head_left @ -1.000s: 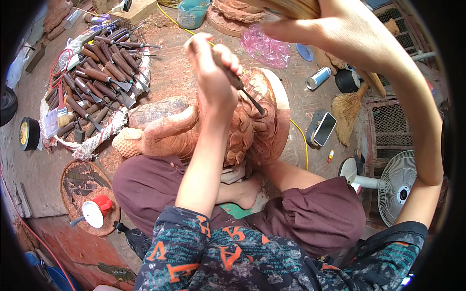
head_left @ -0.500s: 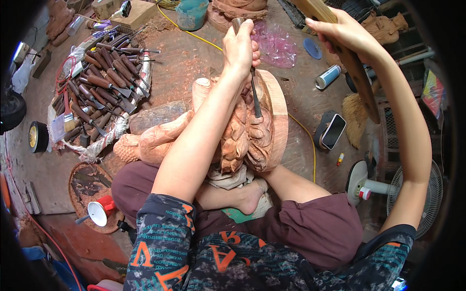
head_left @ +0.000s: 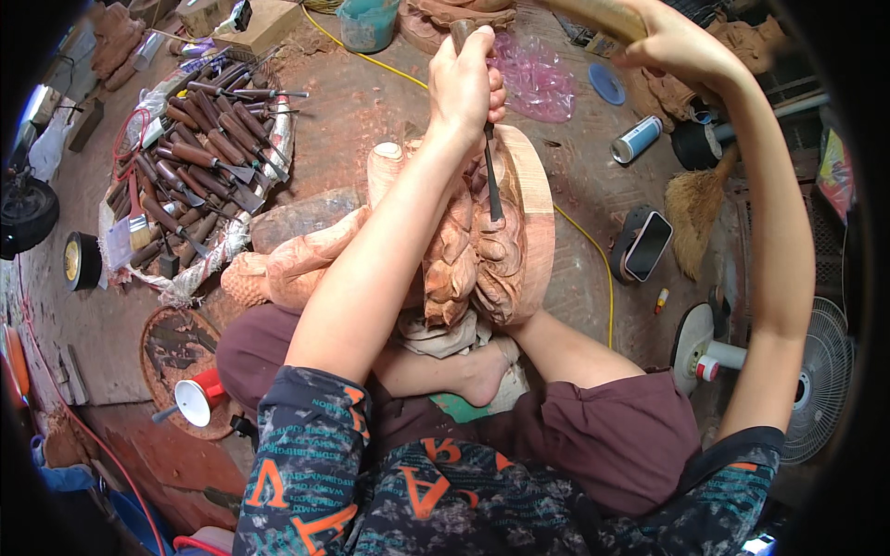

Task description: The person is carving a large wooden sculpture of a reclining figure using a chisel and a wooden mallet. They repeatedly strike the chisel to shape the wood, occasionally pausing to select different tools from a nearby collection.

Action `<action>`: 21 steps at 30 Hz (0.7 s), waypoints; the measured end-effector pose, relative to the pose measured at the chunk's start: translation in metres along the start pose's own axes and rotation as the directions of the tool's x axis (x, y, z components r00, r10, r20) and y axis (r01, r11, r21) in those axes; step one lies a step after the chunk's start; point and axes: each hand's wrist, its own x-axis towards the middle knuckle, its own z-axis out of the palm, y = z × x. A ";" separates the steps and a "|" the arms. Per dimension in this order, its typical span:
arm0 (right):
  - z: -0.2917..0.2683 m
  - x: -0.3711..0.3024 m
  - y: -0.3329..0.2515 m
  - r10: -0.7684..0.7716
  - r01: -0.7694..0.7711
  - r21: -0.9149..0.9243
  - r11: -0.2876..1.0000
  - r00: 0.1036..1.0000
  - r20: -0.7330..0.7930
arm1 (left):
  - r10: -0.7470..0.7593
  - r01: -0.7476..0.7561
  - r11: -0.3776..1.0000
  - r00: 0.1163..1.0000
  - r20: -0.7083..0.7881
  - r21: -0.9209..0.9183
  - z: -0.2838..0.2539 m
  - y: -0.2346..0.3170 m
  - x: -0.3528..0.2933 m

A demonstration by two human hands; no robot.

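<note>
My left hand is closed round the wooden handle of a chisel. The chisel's blade points down, its tip on the carved folds of a wooden statue lying on its side by my legs. The statue's round, pale base faces right, and my left forearm covers part of its body. Raised at the upper right, my right hand grips a long wooden mallet. Part of the mallet is cut off by the upper edge of the picture.
Several wooden-handled chisels are piled at the left, with a brush beside them. A red and white cup stands below. On the right are a phone, a spray can, a straw broom and a fan. A yellow cable crosses the floor.
My right hand has swung the mallet; its long end no longer hangs down at the right but reaches toward the upper left. The chisel stays at nearly the same spot on the statue.
</note>
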 end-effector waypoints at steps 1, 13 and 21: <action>0.002 -0.003 0.004 0.029 -0.014 0.186 0.983 0.996 -0.081 | 0.009 -0.009 1.000 1.000 0.010 0.010 0.001 0.000 -0.001; 0.027 -0.038 0.034 -0.023 0.024 0.040 0.999 0.999 -0.039 | 0.044 -0.071 0.989 0.978 0.205 0.129 0.011 0.010 -0.014; 0.039 -0.045 0.032 0.145 -0.048 0.365 0.930 0.958 -0.246 | 0.078 -0.077 0.997 0.996 0.035 -0.018 -0.005 0.019 -0.008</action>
